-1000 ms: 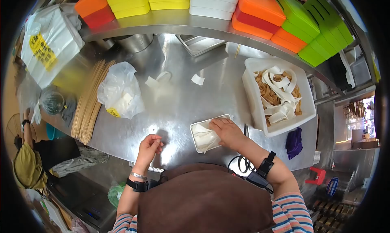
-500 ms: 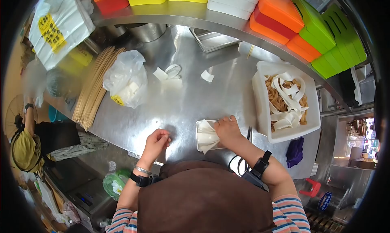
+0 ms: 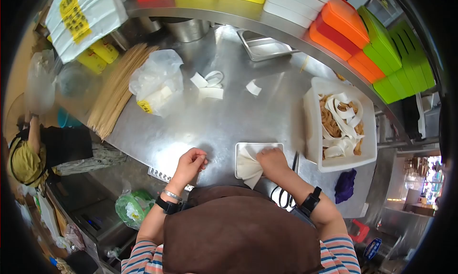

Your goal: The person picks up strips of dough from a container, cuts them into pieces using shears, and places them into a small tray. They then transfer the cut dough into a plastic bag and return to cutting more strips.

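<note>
My right hand (image 3: 272,159) is closed at the right side of a small white tray (image 3: 276,144), its knuckles up and fingertips hidden. Under and beside it, a soft, pleated off-white sheet (image 3: 249,166) fans out across the tray and hangs over its near edge. The hand grips the sheet's right side. My left hand (image 3: 192,162) hovers above the steel table left of the tray, fingers curled to the thumb, with nothing visible in them. Black-handled scissors (image 3: 278,196) lie close by, partly hidden by my right forearm.
A white tub (image 3: 311,126) at right holds brown and white strips. Loose white pieces (image 3: 211,92) lie on the steel table (image 3: 238,116). Wooden skewers (image 3: 119,92) and a plastic bag (image 3: 157,78) are at left. Coloured boxes (image 3: 334,28) line the shelf. Another person (image 3: 28,159) is far left.
The view has shifted slightly. My right hand's raised fingers have curled down over the tray, and the sheet's folds now slant toward the near right. My left hand stays curled.
</note>
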Demonstrator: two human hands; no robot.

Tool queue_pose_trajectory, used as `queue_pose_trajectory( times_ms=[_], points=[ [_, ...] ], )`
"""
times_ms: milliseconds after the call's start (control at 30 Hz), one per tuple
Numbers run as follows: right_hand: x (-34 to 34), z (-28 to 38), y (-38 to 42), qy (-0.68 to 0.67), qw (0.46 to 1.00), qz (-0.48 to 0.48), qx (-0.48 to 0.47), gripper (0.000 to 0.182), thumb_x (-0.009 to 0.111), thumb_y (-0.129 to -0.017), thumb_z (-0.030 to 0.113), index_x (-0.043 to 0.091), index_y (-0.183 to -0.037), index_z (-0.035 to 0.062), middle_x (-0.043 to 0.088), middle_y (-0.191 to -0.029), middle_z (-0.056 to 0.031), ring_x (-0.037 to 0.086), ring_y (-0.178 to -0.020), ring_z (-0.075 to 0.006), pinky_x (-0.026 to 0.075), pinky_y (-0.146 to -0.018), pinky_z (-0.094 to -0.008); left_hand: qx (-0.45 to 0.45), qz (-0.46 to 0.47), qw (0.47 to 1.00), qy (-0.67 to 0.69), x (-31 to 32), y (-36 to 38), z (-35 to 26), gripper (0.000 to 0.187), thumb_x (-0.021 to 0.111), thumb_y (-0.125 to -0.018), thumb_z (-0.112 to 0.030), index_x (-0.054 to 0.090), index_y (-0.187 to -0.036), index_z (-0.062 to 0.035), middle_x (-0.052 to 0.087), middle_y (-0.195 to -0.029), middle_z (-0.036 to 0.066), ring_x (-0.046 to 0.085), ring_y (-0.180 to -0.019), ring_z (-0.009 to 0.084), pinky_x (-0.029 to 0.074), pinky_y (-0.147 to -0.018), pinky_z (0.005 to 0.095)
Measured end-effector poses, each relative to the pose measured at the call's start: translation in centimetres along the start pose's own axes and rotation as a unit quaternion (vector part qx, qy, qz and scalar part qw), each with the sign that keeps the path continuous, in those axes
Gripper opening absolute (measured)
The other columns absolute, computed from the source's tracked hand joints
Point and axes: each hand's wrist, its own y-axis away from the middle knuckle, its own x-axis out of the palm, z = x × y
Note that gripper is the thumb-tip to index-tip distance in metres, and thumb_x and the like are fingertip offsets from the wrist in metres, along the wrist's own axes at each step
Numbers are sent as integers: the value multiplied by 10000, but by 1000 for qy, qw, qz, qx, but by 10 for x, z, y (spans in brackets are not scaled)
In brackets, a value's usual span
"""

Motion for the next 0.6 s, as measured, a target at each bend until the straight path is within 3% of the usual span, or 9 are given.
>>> queue_pose_trajectory(
  times_ms=[67,133,233,300,400,467,533,567,600],
  points=[
    [-8,8,6,-30,999,15,8,117,535,-729,58,609,-819,69,638,-852,-118,615,-871,-293,460,-756,-424,19,-15,1000,4,-8,-2,8,104,528,-930,-114,572,-999,-48,605,-776,22,546,-647,75,461,-577,208],
    [7,5,10,-36,997,-61,-11,147,587,-673,62,580,-818,83,629,-795,-100,620,-792,-304,449,-713,-440,44,-33,998,7,-22,-1,11,108,526,-929,-107,576,-1001,-45,610,-784,28,550,-642,80,468,-574,213],
    [5,4,16,-44,996,-71,19,204,617,-631,62,567,-827,84,632,-764,-78,628,-763,-285,437,-706,-432,36,-56,998,-19,-28,10,-11,102,537,-920,-95,573,-996,-38,610,-785,32,564,-644,83,472,-575,217],
    [3,0,16,-49,998,2,29,181,644,-657,131,568,-813,78,640,-775,-100,634,-764,-300,457,-687,-438,45,-75,996,-20,-49,10,-19,105,547,-906,-84,573,-995,-35,609,-780,33,571,-629,89,475,-564,223],
    [-5,-1,15,-106,994,26,32,242,677,-676,249,573,-816,81,646,-787,-118,637,-776,-316,482,-677,-433,85,-132,982,-107,-84,-1,-43,99,558,-902,-119,580,-974,-54,612,-759,11,572,-640,78,462,-573,213],
    [1,-7,17,-129,991,17,36,283,682,-679,306,584,-841,96,651,-801,-115,636,-787,-319,492,-677,-427,152,-176,956,-179,-107,-25,-64,125,576,-890,-131,581,-981,-44,606,-738,2,563,-627,78,464,-569,218],
    [-10,-4,16,-162,984,39,59,350,671,-699,408,615,-939,160,668,-850,-91,635,-811,-325,504,-691,-421,249,-225,889,-313,-123,-55,-94,199,635,-843,-147,588,-1002,-37,617,-805,43,590,-667,130,488,-609,264],
    [-14,-2,16,-158,985,34,66,350,671,-699,408,615,-939,160,668,-850,-91,635,-811,-325,504,-691,-421,256,-219,889,-311,-125,-68,-110,199,635,-843,-147,588,-1002,-37,617,-805,43,590,-667,130,488,-609,264],
    [-17,1,17,-151,985,40,77,369,671,-699,424,615,-966,176,670,-867,-88,635,-821,-325,504,-695,-420,306,-256,844,-357,-125,-81,-125,233,658,-813,-146,594,-1010,-41,614,-859,71,601,-702,169,495,-638,292]
  ],
)
